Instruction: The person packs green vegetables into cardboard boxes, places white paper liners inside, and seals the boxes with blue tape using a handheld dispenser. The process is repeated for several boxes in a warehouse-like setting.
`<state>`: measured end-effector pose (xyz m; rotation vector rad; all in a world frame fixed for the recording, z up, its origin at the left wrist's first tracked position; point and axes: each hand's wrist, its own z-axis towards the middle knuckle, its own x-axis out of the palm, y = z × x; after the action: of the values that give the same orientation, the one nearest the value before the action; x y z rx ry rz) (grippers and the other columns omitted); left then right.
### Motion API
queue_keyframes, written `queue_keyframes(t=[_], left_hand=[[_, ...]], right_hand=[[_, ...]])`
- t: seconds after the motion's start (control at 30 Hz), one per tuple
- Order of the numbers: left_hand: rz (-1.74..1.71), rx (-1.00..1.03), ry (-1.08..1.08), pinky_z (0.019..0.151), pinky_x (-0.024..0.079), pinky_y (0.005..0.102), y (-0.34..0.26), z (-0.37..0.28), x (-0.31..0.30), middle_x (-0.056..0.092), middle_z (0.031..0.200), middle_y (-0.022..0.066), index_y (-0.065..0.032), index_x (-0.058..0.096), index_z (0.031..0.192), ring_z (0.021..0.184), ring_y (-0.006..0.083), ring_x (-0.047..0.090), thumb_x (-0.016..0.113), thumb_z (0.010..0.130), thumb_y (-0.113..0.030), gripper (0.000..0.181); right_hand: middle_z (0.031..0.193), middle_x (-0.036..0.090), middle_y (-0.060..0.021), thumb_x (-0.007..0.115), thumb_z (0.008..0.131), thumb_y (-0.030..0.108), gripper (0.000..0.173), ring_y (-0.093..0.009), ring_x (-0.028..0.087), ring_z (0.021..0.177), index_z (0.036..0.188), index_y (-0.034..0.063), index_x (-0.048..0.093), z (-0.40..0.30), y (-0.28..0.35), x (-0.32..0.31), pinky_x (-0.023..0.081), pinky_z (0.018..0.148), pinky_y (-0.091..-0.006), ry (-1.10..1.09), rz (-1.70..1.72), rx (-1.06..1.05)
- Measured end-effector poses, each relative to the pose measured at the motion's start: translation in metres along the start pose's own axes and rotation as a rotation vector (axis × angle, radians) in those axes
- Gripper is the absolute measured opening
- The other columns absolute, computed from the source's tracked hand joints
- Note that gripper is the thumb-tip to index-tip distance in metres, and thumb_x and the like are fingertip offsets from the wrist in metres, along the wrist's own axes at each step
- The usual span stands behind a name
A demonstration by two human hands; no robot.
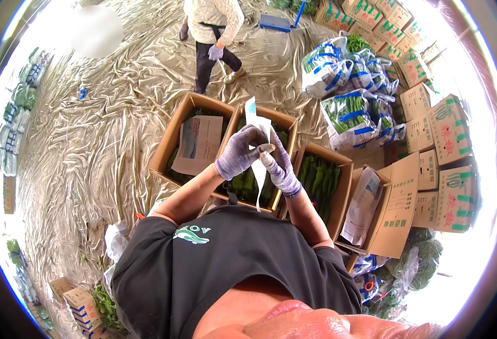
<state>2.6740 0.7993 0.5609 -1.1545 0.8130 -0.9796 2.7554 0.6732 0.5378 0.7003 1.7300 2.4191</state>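
Note:
Both my hands wear purple-grey knit gloves and meet over an open cardboard box (293,127) of green peppers (243,183). A narrow white paper strip (258,171) passes between them, its upper end standing up and its tail hanging over the peppers. My left hand (242,152) has its thumb and fingers closed on the strip. My right hand (280,165) pinches it from the other side, its fingers partly hidden behind the paper. Left of this box stands another cardboard box (158,163) with a printed paper sheet (198,144) over its peppers.
A box of long green peppers (319,180) and an open-flapped box with a sheet (362,207) stand at right. Beyond are bagged peppers (350,112), stacked printed cartons (449,131) and a blue platform scale (275,23). A co-worker (214,34) stands ahead on the wrinkled floor sheeting (117,127).

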Motion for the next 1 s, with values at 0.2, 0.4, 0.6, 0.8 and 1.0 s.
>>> queue_keyframes(t=[0.2,0.4,0.6,0.8,1.0], left_hand=[[0.005,0.113,-0.036,0.072,0.042,0.0258,-0.013,-0.017,-0.033,0.053,0.084,0.0027,-0.0023,0.058,0.085,0.077,0.0107,0.05,0.067,0.08,-0.005,0.01],[-0.11,0.145,-0.066,0.075,0.043,0.024,-0.006,-0.033,-0.05,0.054,0.086,0.0025,0.0001,0.059,0.089,0.082,0.0095,0.051,0.062,0.083,-0.003,0.008],[-0.43,-0.007,-0.173,0.07,0.043,0.0197,0.003,-0.049,-0.06,0.06,0.083,-0.0018,-0.0007,0.06,0.099,0.077,0.0057,0.054,0.064,0.081,-0.001,0.018],[-0.396,-0.077,-0.404,0.07,0.047,0.0229,0.022,-0.086,-0.098,0.064,0.085,0.005,0.0025,0.061,0.092,0.073,0.0105,0.059,0.06,0.081,-0.003,0.012],[-0.612,-0.205,-0.488,0.072,0.051,0.0281,0.086,-0.119,-0.109,0.064,0.081,0.0079,0.0021,0.06,0.093,0.073,0.0163,0.062,0.061,0.08,-0.009,0.017]], right_hand=[[0.138,0.036,-0.0093,0.055,0.09,0.019,0.07,-0.016,0.033,0.126,0.143,-0.0005,0.015,0.014,0.013,0.043,0.021,0.106,-0.0313,-0.019,-0.066,-0.006],[0.121,0.05,-0.0049,0.053,0.091,0.018,0.057,-0.012,0.044,0.111,0.139,0.0006,0.028,0.017,0.011,0.07,0.031,0.099,-0.028,-0.147,-0.079,0.014],[0.094,0.063,-0.0003,0.062,0.086,0.013,0.019,-0.01,0.057,0.086,0.102,0.002,0.061,0.033,-0.001,0.044,0.047,0.078,-0.0216,-0.595,-0.107,-0.114],[0.083,0.062,-0.0006,0.059,0.089,0.025,0.022,-0.009,0.054,0.071,0.091,0.0029,0.062,0.069,0.053,-0.031,0.045,0.064,-0.0226,-0.87,-0.081,-0.281],[0.086,0.064,-0.0038,0.056,0.091,0.028,0.028,-0.01,0.055,0.073,0.097,0.0014,0.061,0.077,0.072,-0.04,0.046,0.065,-0.0233,-0.918,-0.114,-0.513]])
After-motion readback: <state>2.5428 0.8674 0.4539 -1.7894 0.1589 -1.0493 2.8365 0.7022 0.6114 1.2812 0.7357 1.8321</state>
